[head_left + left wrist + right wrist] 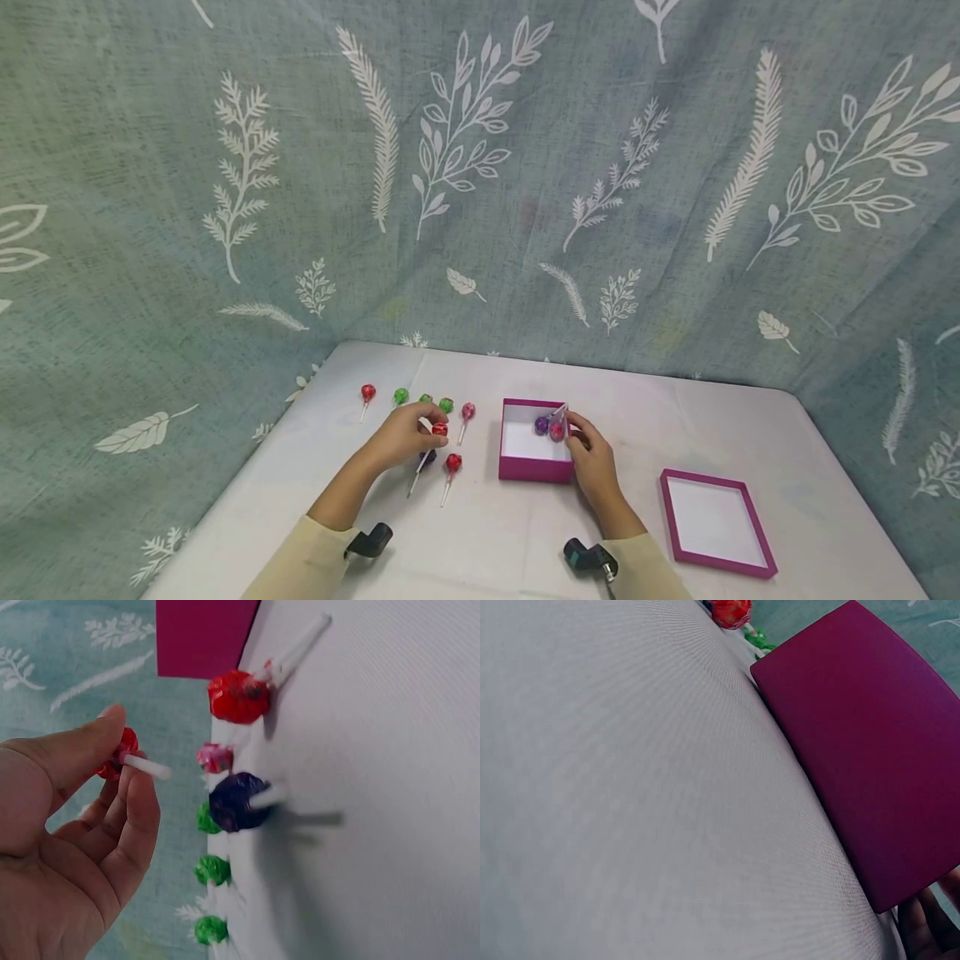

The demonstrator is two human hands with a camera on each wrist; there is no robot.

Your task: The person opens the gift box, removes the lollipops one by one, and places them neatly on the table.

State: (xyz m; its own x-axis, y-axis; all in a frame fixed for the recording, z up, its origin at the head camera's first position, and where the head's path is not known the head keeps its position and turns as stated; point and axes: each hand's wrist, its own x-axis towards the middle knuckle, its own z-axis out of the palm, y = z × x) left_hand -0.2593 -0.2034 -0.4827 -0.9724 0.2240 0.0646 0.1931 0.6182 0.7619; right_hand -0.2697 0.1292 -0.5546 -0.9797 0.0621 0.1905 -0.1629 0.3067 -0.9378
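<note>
My left hand [408,435] pinches a red lollipop [440,429] by its wrapped head between thumb and fingers, above the table; its white stick shows in the left wrist view. Close below it lie a dark purple lollipop [238,802] and another red lollipop [453,462]. To the right stands an uncovered magenta box [534,469] with a white inside. A purple lollipop [542,426] and a pink lollipop [557,432] lie in its right part. Along the box's right wall rests my right hand [595,458], its fingers touching the outside; the right wrist view shows only some fingers [922,926].
Behind the left hand lie several green lollipops [401,396], a pink lollipop [468,411] and, at far left, a red lollipop [367,391]. The magenta lid [712,521] lies inside up on the right of the white table [480,542]. A leaf-patterned cloth [480,183] hangs behind.
</note>
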